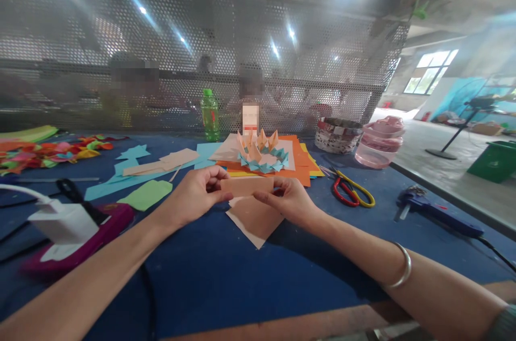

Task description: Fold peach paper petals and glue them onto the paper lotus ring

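Observation:
Between my two hands is a folded strip of peach paper (246,187), held up level above the table. My left hand (201,190) pinches its left end between thumb and fingers. At the right end, my right hand (293,200) grips it the same way; a silver bangle circles that wrist. Just below the strip lies a loose peach paper sheet (258,223), one corner pointing toward me. Behind my hands an orange and blue folded paper flower (264,154) rests on a stack of coloured paper (300,175).
Scissors (351,190) and a blue glue gun (439,212) lie right. A newspaper-woven basket (337,136), pink water jug (379,143) and green bottle (210,115) stand behind. At left are paper scraps (149,194), colourful folded pieces (52,152) and a power strip (80,239) with charger.

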`<act>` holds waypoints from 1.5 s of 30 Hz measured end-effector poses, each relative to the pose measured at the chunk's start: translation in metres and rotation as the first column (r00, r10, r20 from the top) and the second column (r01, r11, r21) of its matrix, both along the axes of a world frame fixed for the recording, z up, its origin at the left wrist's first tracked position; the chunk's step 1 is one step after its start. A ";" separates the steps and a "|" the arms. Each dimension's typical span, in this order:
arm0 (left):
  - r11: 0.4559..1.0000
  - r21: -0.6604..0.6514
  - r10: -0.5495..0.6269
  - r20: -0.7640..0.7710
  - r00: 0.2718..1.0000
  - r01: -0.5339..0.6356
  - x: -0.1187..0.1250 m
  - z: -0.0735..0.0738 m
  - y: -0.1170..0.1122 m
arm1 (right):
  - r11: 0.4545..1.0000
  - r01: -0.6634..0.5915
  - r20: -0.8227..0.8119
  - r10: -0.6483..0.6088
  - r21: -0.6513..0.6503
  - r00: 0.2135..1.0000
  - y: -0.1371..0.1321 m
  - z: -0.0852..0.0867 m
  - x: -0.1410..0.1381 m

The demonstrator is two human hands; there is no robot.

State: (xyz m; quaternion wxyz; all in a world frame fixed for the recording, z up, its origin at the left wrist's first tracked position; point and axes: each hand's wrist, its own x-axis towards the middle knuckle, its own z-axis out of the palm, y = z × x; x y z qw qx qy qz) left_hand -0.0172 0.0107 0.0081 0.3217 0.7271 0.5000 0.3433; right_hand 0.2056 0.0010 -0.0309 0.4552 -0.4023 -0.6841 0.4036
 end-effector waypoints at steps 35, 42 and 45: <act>0.906 -0.374 -0.068 0.330 0.941 0.197 0.009 -0.004 -0.011 | 0.994 0.053 0.087 -0.062 0.096 0.994 -0.017 0.013 -0.007; 0.899 -0.364 -0.105 0.359 0.927 0.243 0.014 -0.006 -0.016 | 0.985 -0.156 -0.123 0.145 -0.080 0.982 -0.017 0.003 -0.010; 0.885 -0.378 -0.129 0.363 0.923 0.272 0.014 -0.006 -0.015 | 0.990 -0.133 -0.089 0.128 -0.045 0.988 -0.017 0.004 -0.010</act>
